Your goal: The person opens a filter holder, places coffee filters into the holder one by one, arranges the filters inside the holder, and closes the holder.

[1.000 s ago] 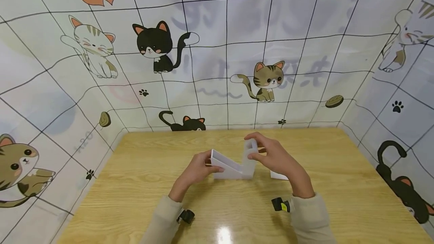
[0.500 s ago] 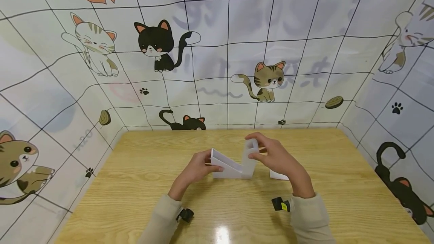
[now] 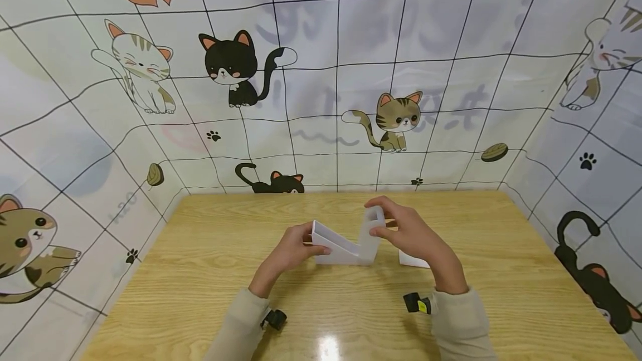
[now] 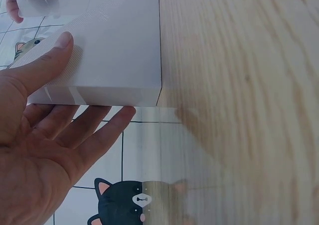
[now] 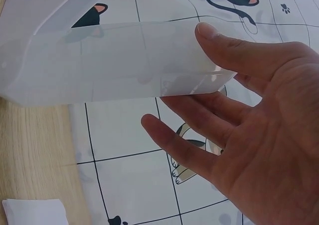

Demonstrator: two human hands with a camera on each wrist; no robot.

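Observation:
A white, slant-topped open box stands on the table, its high end at the left. My left hand grips that high end, thumb on the near side and fingers round the end face, as the left wrist view also shows. At the box's low right end a frosted translucent plastic piece rises upright, leaning slightly right. My right hand pinches its top between thumb and fingers. In the right wrist view the frosted piece meets the white box; how the two are joined is unclear.
A small white flat item, perhaps paper, lies on the wooden table below my right hand, partly hidden by it. Cat-patterned wall covering encloses the table at the back and both sides.
My right hand and the top of the frosted piece have shifted very slightly to the right. My left hand and the white box stay practically where they were.

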